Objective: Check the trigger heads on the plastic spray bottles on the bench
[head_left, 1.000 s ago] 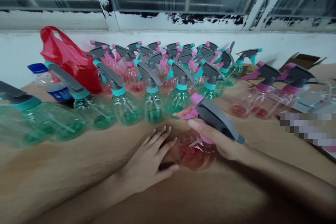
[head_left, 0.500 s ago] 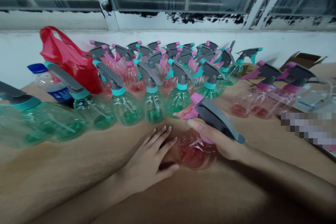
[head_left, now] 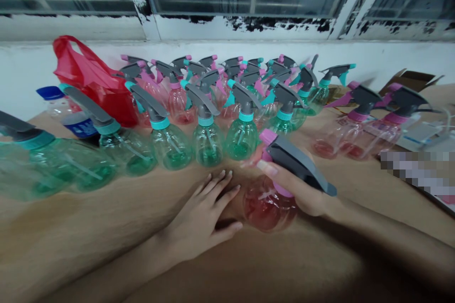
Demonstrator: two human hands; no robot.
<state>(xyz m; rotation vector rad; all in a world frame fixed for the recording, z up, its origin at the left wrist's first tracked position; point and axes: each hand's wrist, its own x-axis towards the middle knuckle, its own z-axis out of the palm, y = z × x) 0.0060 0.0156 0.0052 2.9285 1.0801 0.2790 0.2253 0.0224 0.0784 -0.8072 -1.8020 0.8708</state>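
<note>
My right hand (head_left: 291, 182) is closed around the neck and trigger of a pink spray bottle (head_left: 268, 208). Its body is clear pink with a pink collar, and its grey head tilts with the pink nozzle pointing up and left. Some fingers are hidden behind the head. Beside the bottle, my left hand (head_left: 209, 213) lies palm down on the wooden table (head_left: 142, 227), fingers spread, holding nothing; its fingertips are a little apart from the bottle. Beyond the hands stands a row of green spray bottles (head_left: 208, 151) with teal collars and grey heads.
More pink and green spray bottles (head_left: 181, 104) crowd behind the front row. At the left are a red plastic bag (head_left: 106, 90) and a blue-capped bottle (head_left: 57, 104). Two pink spray bottles (head_left: 377, 135) stand at the right, near an open cardboard box (head_left: 408, 80). A wall with windows closes off the back.
The pink spray bottle in my right hand has shifted slightly right and down, and its trigger is now more covered by my fingers. My left hand has stayed in place.
</note>
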